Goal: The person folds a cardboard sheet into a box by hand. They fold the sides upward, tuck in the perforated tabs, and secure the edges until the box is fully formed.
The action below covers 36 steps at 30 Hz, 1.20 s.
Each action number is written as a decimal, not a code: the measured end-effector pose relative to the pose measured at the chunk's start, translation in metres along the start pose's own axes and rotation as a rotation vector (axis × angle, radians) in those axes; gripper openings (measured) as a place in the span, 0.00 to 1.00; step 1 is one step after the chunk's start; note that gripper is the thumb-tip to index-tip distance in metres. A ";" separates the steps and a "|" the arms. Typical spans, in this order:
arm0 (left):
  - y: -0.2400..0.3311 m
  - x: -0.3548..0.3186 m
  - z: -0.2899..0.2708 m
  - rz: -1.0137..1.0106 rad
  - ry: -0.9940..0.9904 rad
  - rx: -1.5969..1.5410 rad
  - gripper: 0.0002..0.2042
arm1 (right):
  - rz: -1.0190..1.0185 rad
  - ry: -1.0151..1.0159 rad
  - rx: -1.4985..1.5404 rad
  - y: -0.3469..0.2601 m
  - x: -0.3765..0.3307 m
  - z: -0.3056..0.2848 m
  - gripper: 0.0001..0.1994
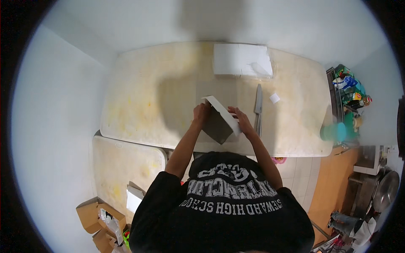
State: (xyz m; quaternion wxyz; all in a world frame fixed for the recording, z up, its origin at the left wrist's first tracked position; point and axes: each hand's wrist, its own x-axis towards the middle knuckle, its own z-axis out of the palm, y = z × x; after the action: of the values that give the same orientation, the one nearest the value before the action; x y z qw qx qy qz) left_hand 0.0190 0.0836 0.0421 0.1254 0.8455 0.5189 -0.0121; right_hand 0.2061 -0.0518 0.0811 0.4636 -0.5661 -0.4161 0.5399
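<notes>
Over the table's front middle I hold a cardboard box (218, 126) at a tilt, one face dark grey and one narrow side white. My left hand (201, 113) has its fingers closed on the box's left edge, with the fingertips partly hidden. At the white side, my right hand (240, 119) grips the box with bent fingers. A kitchen knife (258, 101) lies just right of that hand, its blade pointing to the far side. Beside the knife is a small white square (274, 98), flat on the table.
A flat white box (240, 59) lies at the back of the stained table (135, 92). A turquoise-lidded container (335, 132) stands by the right edge, near a rack of packets and bottles (350, 88). At lower left are a second table (114, 156) and an opened brown carton (88, 215).
</notes>
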 end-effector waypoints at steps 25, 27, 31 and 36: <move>0.012 -0.058 -0.022 -0.173 -0.229 -0.988 0.40 | -0.150 0.398 -0.665 0.073 0.001 -0.058 0.19; -0.002 -0.062 -0.007 -0.098 -0.117 -0.902 0.41 | -0.042 0.320 -0.598 0.056 0.000 -0.050 0.20; 0.008 -0.060 -0.002 0.124 0.123 -0.960 0.39 | 0.023 0.241 -0.346 0.067 0.001 -0.042 0.22; 0.022 -0.062 -0.034 0.137 0.035 -0.361 0.30 | -0.169 0.296 -0.306 0.084 0.004 -0.049 0.18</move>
State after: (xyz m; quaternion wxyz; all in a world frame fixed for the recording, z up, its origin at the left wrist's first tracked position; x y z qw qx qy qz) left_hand 0.0066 0.0276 0.0883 0.2666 0.8426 0.4561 0.1044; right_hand 0.2531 -0.0706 -0.0023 0.4718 -0.6659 -0.4667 0.3408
